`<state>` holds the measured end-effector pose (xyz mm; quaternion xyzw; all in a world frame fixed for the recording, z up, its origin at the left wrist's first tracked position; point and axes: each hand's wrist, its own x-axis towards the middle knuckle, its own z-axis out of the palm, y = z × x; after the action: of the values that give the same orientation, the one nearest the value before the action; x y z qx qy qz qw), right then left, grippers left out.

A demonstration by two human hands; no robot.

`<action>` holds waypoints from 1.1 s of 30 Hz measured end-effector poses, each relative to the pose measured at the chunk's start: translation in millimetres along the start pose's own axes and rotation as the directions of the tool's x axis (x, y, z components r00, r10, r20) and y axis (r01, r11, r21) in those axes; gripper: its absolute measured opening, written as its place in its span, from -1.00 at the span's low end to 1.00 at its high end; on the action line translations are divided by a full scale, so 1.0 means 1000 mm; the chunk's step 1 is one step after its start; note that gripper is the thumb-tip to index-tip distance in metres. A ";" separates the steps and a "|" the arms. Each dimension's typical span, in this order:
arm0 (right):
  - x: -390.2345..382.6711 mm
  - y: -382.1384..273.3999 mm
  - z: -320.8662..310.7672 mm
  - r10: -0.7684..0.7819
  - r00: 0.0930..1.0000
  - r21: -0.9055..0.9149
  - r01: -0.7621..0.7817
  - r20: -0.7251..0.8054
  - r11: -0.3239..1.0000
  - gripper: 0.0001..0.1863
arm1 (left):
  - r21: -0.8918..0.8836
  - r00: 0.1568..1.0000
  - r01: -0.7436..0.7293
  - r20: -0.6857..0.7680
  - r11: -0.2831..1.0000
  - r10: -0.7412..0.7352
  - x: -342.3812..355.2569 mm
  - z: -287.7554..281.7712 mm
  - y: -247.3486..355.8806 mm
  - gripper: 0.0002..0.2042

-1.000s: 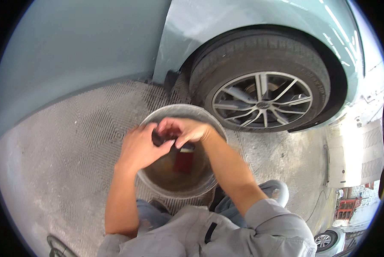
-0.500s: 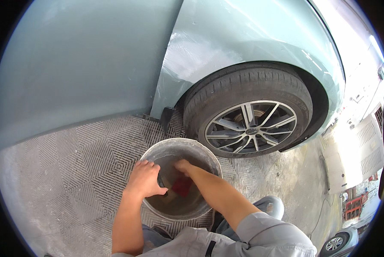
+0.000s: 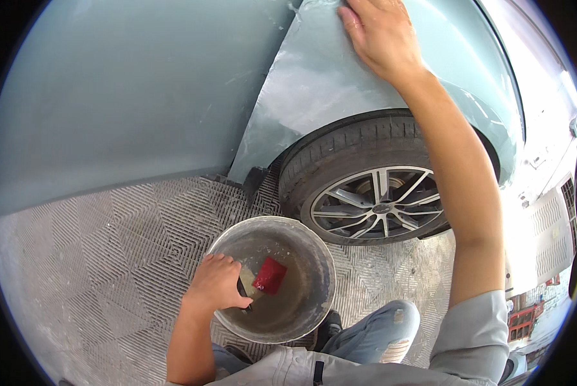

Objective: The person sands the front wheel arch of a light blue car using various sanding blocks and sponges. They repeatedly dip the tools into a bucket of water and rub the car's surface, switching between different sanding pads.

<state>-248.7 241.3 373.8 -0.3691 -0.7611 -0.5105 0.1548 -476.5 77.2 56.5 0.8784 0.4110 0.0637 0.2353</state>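
Note:
My left hand (image 3: 216, 282) is at the left rim of a round grey bucket (image 3: 330, 270), its fingers and thumb closed around a narrow black object (image 3: 240, 287) whose kind I cannot make out. A red rectangular pad (image 3: 270, 275) lies in the cloudy water inside the bucket, beside a pale piece partly hidden by that hand. High on the light green car fender (image 3: 340, 77), my right hand (image 3: 385, 38) lies flat and wet, its thumb apart. The picture's upper edge cuts off its fingertips. Below it, the fender has a dull whitish patch (image 3: 301, 93).
The car door (image 3: 121, 96) fills the left side. A tyre with a spoked wheel (image 3: 381, 208) stands just beyond the bucket, partly behind my right forearm. Under the bucket is a ridged patterned floor (image 3: 127, 257). My bent knee (image 3: 397, 318) is right of the bucket.
My right hand has come out of the bucket and moved up onto the fender. The red pad now shows fully in the water. My left hand has barely moved.

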 end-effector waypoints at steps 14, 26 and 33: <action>-0.096 -0.141 0.088 -0.313 0.898 -0.143 0.370 0.310 0.918 -0.06 | -0.047 0.999 -0.048 -0.021 0.998 0.047 -0.001 0.003 -0.004 -0.34; -0.057 -0.049 0.032 0.289 0.955 -0.168 -0.275 0.064 0.947 0.01 | -0.117 0.999 -0.051 -0.006 0.992 0.050 -0.004 0.000 -0.004 -0.42; -0.120 -0.121 0.082 0.091 0.977 -0.120 -0.068 0.194 0.990 -0.08 | -0.196 0.998 -0.059 -0.026 0.979 0.055 0.004 0.000 -0.003 -0.40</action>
<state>-242.7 240.8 185.1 -0.4566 -0.7273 -0.5066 0.0770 -476.1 82.3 54.4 0.8615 0.3799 0.1197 0.3150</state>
